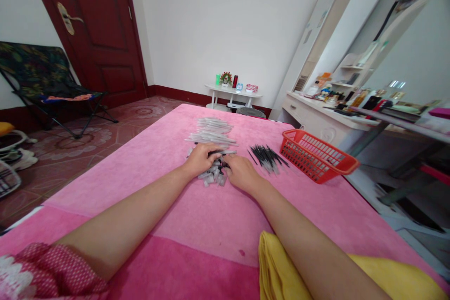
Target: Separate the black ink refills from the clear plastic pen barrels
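Observation:
My left hand (201, 158) and my right hand (239, 172) meet over a small heap of clear pen caps (214, 177) on a pink blanket (176, 215). Both hands are closed in a pinch. A thin pen-like piece (222, 152) runs from my left fingers toward the right; what my right fingers hold is hidden. Just beyond lies a pile of clear pen barrels (213, 131). To the right lies a bundle of black refills (267, 155).
A red plastic basket (318, 155) sits at the right on the blanket. A yellow cloth (277, 267) lies near my right forearm. A folding chair (42, 79), a dark red door (94, 28), a small white table (232, 93) and a dresser (316, 112) stand around.

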Demonstrator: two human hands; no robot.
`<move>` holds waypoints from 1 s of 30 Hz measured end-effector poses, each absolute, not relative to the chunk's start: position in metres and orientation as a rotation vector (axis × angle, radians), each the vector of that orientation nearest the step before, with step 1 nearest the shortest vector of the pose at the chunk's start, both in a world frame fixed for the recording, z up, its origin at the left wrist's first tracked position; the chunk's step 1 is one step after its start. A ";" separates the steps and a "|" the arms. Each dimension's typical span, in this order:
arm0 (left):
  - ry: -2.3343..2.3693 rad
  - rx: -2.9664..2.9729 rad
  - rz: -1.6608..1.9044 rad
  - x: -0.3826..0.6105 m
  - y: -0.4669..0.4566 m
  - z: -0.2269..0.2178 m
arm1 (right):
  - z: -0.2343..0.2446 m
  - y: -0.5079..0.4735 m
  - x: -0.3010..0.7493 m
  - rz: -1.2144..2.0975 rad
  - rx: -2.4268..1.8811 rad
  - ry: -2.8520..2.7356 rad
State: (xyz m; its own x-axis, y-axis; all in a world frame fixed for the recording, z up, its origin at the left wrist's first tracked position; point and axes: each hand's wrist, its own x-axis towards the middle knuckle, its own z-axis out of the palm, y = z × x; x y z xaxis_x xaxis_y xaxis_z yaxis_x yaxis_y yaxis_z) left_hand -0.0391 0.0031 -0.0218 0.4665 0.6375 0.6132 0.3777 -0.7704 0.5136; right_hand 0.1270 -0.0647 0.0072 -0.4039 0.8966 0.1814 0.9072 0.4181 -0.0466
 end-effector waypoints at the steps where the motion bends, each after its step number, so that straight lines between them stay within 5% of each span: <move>1: 0.865 2.413 1.203 -0.039 0.003 -0.022 | 0.007 -0.065 0.127 -0.085 -1.603 -2.489; 21: 0.907 2.386 1.252 -0.039 -0.001 -0.017 | 0.010 -0.048 0.156 0.254 -1.640 -2.061; 30: 0.941 2.387 1.257 -0.040 -0.001 -0.016 | 0.012 -0.034 0.167 0.925 -1.204 -1.172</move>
